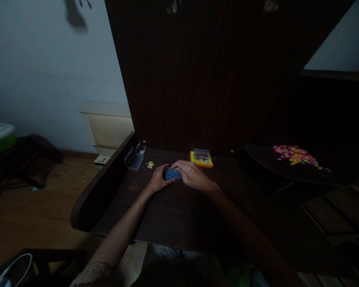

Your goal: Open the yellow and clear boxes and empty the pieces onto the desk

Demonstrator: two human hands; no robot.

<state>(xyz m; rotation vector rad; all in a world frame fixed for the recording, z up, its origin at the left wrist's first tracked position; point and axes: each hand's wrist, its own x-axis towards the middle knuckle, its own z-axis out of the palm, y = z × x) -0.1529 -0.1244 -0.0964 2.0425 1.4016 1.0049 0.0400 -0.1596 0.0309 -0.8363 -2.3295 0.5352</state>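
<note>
A small clear plastic box (172, 174) full of tiny blue pieces lies on the dark wooden table between my hands. My left hand (158, 180) grips its left end, thumb along the near side and fingers along the far side. Over the right part of the box is my right hand (193, 175), fingers bent and pressed together at the blue pieces. Whatever those fingertips hold, if anything, is too small and dim to make out. A little heap of pale yellow pieces (150, 164) sits just beyond my left hand.
Clear lidded cases (134, 162) stand open at the table's left side, by a raised wooden edge (104, 179). Behind my right hand, another clear box (201, 154) rests on a yellow package (208, 162). Colourful pieces (296, 154) are piled on a dark surface at the right.
</note>
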